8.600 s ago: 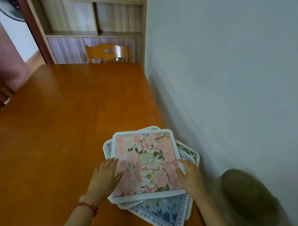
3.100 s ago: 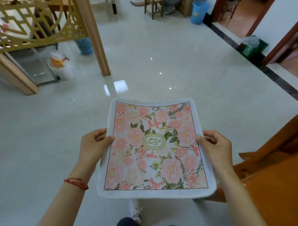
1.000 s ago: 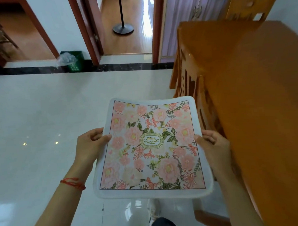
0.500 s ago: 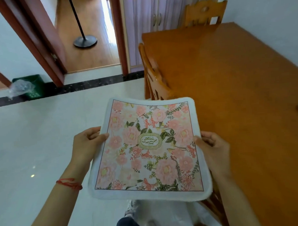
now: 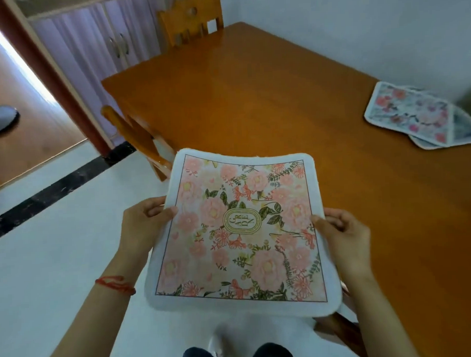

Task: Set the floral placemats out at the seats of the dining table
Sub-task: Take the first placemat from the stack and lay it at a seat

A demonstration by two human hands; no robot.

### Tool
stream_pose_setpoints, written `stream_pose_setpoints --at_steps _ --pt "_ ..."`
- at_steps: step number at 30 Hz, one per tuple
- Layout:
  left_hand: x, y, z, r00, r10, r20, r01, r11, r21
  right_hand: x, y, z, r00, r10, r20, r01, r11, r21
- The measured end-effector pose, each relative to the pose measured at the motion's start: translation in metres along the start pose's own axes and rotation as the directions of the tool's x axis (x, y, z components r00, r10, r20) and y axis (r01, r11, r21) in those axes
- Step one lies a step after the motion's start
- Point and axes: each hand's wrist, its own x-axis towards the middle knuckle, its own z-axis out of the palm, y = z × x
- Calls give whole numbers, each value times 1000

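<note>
A person's left hand [image 5: 144, 225] and right hand [image 5: 342, 235] each pinch a side edge of a square pink floral placemat [image 5: 242, 234], soft cloth with a white border, held flat in the air over the near edge of a glossy orange wooden dining table [image 5: 266, 96]. A wooden chair [image 5: 135, 136] is tucked in at the table's left side. Farther off, a loose stack of placemats [image 5: 420, 116] lies by the wall, and another chair [image 5: 192, 18] stands at the far end.

A home dining room: an orange wooden dining table [image 5: 266, 96] stretches beyond the fingertips, wooden chairs [image 5: 192, 18] pushed in at its far end and its near side, a cupboard [image 5: 99, 46] against the wall, and past it a doorway [image 5: 14, 88] onto wood flooring
</note>
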Motion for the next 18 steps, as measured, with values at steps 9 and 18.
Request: stream_pose_setpoints --at_steps 9,18 --pt "29 38 86 960 117 256 -124 992 12 0 12 -54 963 62 -262 -48 997 61" --pt "39 62 179 915 99 391 -149 984 100 35 37 -111 909 104 -404 -79 994 79"
